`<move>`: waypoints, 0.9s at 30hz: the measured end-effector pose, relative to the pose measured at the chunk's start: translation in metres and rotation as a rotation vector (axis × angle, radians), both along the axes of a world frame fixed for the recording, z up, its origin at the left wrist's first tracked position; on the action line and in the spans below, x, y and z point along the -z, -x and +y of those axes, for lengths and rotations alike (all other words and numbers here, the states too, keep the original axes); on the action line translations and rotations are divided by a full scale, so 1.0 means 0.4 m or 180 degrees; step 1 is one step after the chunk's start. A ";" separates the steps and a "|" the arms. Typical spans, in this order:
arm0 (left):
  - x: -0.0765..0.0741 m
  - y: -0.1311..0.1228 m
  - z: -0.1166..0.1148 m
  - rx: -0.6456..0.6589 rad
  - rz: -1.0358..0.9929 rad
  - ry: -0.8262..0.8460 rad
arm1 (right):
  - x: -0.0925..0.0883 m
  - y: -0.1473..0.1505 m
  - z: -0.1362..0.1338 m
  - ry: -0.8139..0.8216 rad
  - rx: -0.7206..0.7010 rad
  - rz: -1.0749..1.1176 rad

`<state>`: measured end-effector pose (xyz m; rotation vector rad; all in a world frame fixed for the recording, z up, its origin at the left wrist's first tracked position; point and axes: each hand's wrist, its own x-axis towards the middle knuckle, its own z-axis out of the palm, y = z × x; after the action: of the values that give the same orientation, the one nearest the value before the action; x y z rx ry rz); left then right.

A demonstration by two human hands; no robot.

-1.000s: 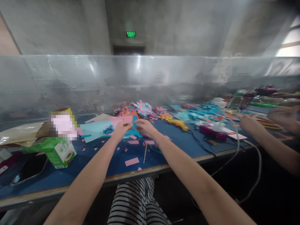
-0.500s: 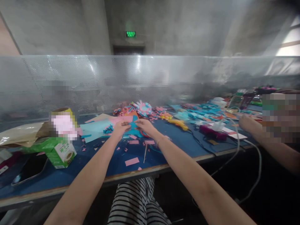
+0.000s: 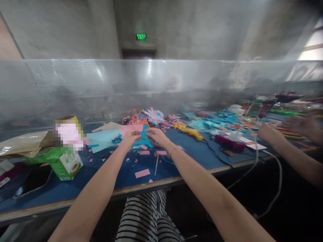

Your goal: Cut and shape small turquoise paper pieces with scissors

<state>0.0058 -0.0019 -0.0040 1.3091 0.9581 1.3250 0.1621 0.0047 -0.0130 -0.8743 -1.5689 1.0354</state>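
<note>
My left hand (image 3: 131, 138) and my right hand (image 3: 156, 136) meet over the blue table (image 3: 116, 179), each pinching a small piece of blue paper (image 3: 143, 135) between them. Under and behind my left hand lie a light blue sheet (image 3: 99, 140) and pink paper (image 3: 126, 128). Red-handled scissors (image 3: 154, 144), partly hidden, rest beneath my right hand. Pink paper strips (image 3: 142, 173) and a thin wooden stick (image 3: 156, 164) lie nearer the table's front edge. A pink and blue paper flower (image 3: 154, 116) sits behind my hands.
At the left are a green box (image 3: 66, 164) and a phone (image 3: 34, 179). Rightward lie a yellow glue gun (image 3: 192, 133) with a black cord, a purple power strip (image 3: 229, 143) and white cables. Another person's hands (image 3: 270, 134) are at the far right.
My hands and the blue paper have barely moved. At the far right, the other person has leaned away, and a second hand of theirs now shows, blurred.
</note>
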 end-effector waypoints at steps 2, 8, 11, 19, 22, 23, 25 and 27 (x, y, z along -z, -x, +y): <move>0.003 0.000 0.002 0.0011 0.0205 -0.0054 | 0.001 0.001 0.001 -0.0062 0.0005 -0.0128; 0.007 0.001 0.001 -0.0095 0.0834 -0.0279 | 0.005 0.006 0.004 -0.0144 0.0016 -0.0435; 0.007 0.001 0.000 -0.0111 0.0863 -0.0317 | 0.006 0.006 0.005 -0.0205 0.0069 -0.0563; 0.012 0.008 0.017 -0.0308 0.1251 -0.0540 | 0.005 0.006 0.008 -0.0341 0.0222 -0.0790; 0.017 0.008 0.020 -0.0344 0.1354 -0.0641 | 0.009 0.002 0.007 -0.0544 0.0206 -0.0930; 0.018 0.008 0.020 -0.0347 0.1368 -0.0652 | 0.011 0.000 0.006 -0.0656 0.0208 -0.0985; 0.018 0.006 0.016 -0.0292 0.1337 -0.0619 | 0.013 -0.003 0.005 -0.0861 0.0227 -0.1080; 0.016 0.005 0.011 -0.0171 0.1199 -0.0496 | 0.013 -0.004 0.005 -0.0954 0.0271 -0.1119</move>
<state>0.0039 0.0025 -0.0102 1.7036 1.1694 1.2357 0.1636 0.0066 -0.0183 -0.9372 -1.9023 0.5842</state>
